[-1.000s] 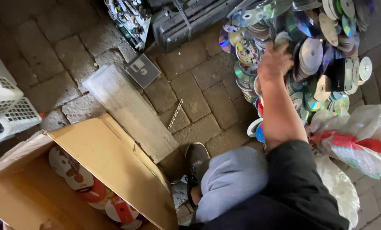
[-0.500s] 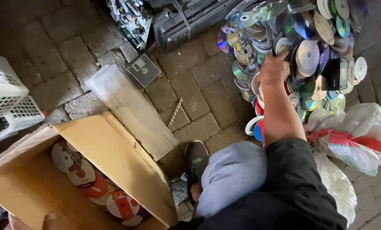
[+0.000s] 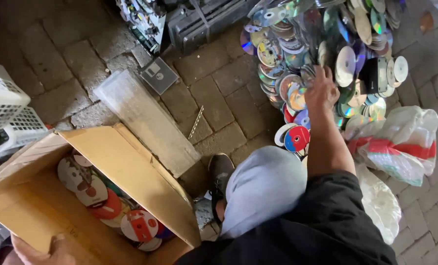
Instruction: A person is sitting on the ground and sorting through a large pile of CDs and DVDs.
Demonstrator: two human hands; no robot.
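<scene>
Right hand [image 3: 321, 88] deep in the heap of discs [image 3: 326, 54], fingers curled together over a few, exact grip not clear. Left hand [image 3: 37, 250] at seven o'clock, clamped on the cardboard box [image 3: 130, 162] edge, tilting it open. Plastic bag [image 3: 400, 142] at three o'clock.

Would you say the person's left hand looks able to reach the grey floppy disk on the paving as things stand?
Probably not: the left hand grips the cardboard box at its near edge, and the box lies between it and the floppy disk.
</scene>
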